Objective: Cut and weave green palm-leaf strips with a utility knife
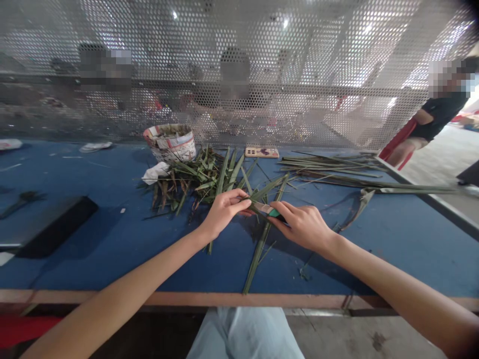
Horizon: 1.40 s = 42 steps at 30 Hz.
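Note:
Over the middle of the blue table, my left hand (223,210) pinches a green leaf strip between thumb and fingers. My right hand (305,224) is closed around a utility knife (275,213) with a green and black handle. Its blade points left and lies against the strip, close to my left fingertips. Under both hands a long folded palm leaf (256,262) runs toward the table's front edge. Just beyond my left hand spreads a heap of cut leaves (205,172), some of them brown and dry.
A paper-covered bucket (174,144) and a phone (262,152) stand and lie at the back. Long leaves (333,164) stretch along the right. A dark box (62,224) is at left. Behind the table (149,269) rises a perforated metal screen (307,55); a person sits far right.

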Each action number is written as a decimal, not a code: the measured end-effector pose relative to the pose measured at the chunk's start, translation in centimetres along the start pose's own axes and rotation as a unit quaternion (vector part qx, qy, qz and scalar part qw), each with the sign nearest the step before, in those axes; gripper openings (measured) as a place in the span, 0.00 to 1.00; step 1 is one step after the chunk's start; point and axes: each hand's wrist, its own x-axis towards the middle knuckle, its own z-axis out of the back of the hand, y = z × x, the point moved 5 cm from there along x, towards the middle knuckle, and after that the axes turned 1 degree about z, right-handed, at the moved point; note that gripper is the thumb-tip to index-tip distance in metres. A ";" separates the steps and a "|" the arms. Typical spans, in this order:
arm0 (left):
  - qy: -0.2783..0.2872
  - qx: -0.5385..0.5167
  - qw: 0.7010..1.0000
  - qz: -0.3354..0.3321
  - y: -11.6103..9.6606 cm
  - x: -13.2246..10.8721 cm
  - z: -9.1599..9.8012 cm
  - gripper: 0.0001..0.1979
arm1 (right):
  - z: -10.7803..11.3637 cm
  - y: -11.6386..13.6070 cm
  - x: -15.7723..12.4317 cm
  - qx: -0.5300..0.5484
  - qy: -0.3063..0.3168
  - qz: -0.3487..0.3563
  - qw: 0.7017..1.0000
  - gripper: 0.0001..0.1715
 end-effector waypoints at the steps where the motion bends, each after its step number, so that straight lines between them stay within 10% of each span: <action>1: -0.001 -0.003 1.000 0.006 0.1 0.0 0.0 0.04 | -0.1 0.0 0.0 -0.001 -0.001 0.000 1.000 0.23; 42: -0.067 -0.143 0.987 0.026 2.1 -0.6 -0.5 0.08 | -1.2 0.7 0.0 -0.010 -0.010 -0.037 0.999 0.22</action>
